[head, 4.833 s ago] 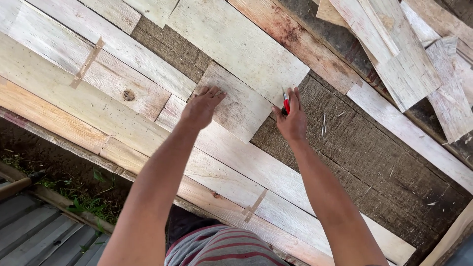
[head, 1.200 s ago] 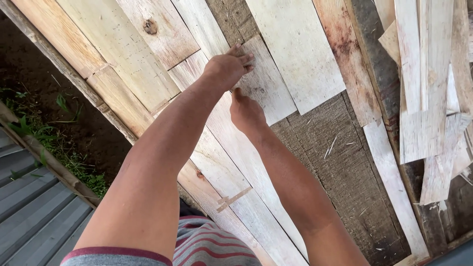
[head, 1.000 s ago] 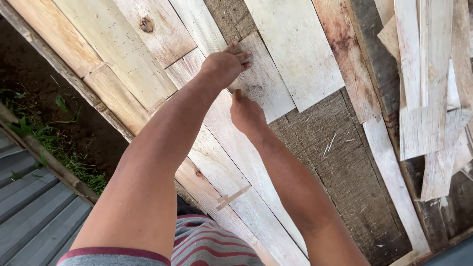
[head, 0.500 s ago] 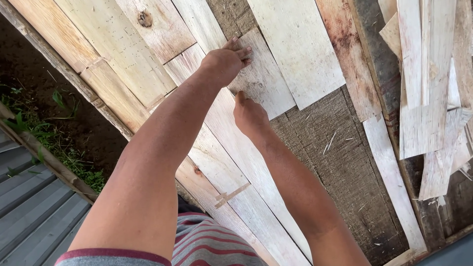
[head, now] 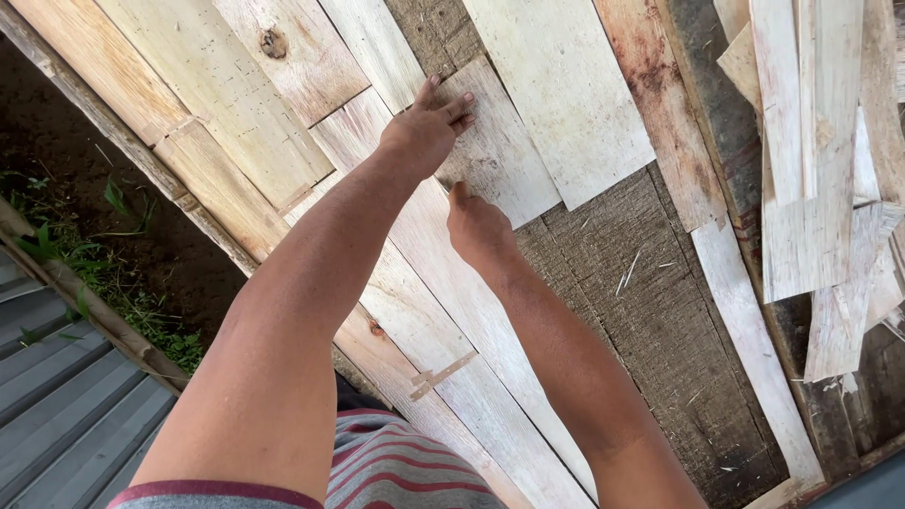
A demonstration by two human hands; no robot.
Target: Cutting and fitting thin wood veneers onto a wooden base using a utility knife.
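Several pale, thin, rough-sawn veneer sheets lie overlapping on a coarse, dark grey fibrous counter. A short rectangular pale veneer piece sits among them, flat, its grain faintly speckled. The left hand presses on it, fingers straight and slightly spread. The right hand rests at the piece's lower edge, its grip curled closed; whether it pinches anything cannot be told.

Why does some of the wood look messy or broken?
The pale slats on the right lie in a loose crisscross heap, some with ragged ends. One board has a dark knot. The left hand presses a short board; it lies flat.
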